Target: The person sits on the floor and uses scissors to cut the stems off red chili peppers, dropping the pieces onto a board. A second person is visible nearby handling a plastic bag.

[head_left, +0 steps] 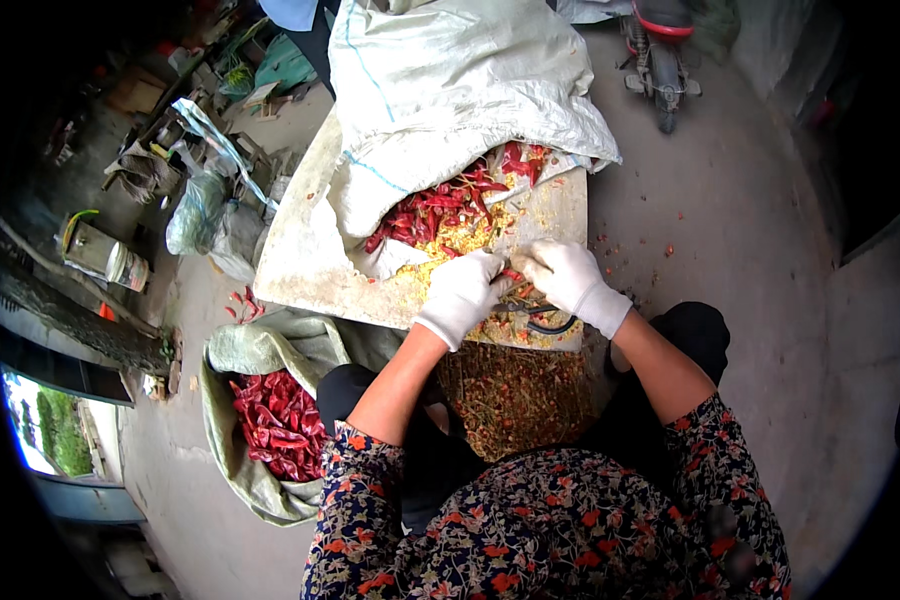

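Observation:
White gloves cover both my hands, which meet over the near part of a pale board point(305, 262). The fingers of my left hand point(460, 297) are closed on a dried red chili pepper point(511, 274). Close against it, my right hand point(568, 278) has its fingers pinched together at the chili's other end; its fingertips are partly hidden. Just below the hands lies a dark, curved handle point(550, 325) of a tool, its other parts covered. Beyond them, a heap of dried red chilies point(435, 213) and yellow seeds point(460, 240) spills from a white woven sack point(460, 75).
At my left stands an open woven sack point(225, 350) holding red chilies point(278, 425). Stems and chili scraps point(515, 400) are piled between my legs. Plastic bags point(198, 210) and a bucket point(127, 267) are at the left; a parked two-wheeler point(662, 60) stands at the far right.

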A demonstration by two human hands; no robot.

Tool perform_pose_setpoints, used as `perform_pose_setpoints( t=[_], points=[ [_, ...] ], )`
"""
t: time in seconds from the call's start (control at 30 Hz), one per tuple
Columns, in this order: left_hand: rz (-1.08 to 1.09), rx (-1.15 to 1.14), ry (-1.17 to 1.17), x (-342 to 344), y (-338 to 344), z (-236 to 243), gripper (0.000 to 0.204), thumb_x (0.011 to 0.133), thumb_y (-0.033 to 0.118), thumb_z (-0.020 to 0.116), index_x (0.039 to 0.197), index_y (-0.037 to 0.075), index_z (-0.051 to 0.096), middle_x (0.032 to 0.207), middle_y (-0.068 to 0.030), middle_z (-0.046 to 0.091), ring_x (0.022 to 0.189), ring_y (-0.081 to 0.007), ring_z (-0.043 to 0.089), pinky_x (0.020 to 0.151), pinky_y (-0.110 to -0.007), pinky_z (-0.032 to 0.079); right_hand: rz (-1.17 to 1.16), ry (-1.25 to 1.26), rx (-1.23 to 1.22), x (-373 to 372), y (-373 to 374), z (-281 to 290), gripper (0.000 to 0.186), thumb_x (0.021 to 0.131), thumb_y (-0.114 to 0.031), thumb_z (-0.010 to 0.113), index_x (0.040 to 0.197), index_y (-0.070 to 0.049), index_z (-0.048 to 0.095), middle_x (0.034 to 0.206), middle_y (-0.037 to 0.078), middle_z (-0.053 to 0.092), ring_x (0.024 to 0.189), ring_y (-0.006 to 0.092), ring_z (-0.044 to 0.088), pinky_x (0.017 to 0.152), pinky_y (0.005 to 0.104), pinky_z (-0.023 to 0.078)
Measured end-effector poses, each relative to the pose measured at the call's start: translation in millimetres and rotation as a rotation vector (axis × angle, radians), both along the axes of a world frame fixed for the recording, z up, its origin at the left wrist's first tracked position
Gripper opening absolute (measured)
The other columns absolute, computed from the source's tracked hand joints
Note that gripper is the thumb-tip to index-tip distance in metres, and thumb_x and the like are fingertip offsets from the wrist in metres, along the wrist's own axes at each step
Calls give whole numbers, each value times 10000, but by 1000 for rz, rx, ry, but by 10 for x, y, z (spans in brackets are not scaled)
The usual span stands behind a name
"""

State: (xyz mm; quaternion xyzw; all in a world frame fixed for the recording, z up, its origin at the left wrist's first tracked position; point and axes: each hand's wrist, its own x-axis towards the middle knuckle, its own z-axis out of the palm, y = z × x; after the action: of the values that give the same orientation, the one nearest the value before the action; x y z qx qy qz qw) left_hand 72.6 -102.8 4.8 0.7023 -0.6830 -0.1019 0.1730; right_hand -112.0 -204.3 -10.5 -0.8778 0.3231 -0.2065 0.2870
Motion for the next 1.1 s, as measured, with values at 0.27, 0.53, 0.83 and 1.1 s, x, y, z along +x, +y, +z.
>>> perform_pose_setpoints(
  t=[0.27,0.53,0.83,1.1],
  points=[
    [184,-125,-5,566,218,337,308,907,308,789,1109,77,757,962,-150,729,894,-344,714,785,-421,562,-411,231,-265,-4,-1155,-119,509,925,-312,688,1417,-190,635,1517,159,542,1269,336,614,1074,471,498],
    [204,-128,-50,628,214,258,288,904,304,765,1111,107,735,936,-158,709,885,-376,706,757,-475,551,-423,675,-574,10,-2421,-906,395,990,-289,576,1325,-142,726,1664,121,390,1471,333,420,1167,461,379],
    [263,-56,-31,661,282,313,282,902,296,771,1115,113,740,909,-150,693,901,-370,696,749,-471,549,-483,515,-508,126,-2946,-1183,366,971,-297,587,1271,-140,726,1536,76,541,1414,290,495,1112,506,425],
    [183,-169,-9,609,260,257,297,905,311,766,1122,113,727,915,-158,699,852,-384,702,752,-478,552,-61,-638,579,753,-2464,-268,302,970,-50,730,1234,92,684,1166,114,750,1045,170,705,888,277,565]
  ],
)
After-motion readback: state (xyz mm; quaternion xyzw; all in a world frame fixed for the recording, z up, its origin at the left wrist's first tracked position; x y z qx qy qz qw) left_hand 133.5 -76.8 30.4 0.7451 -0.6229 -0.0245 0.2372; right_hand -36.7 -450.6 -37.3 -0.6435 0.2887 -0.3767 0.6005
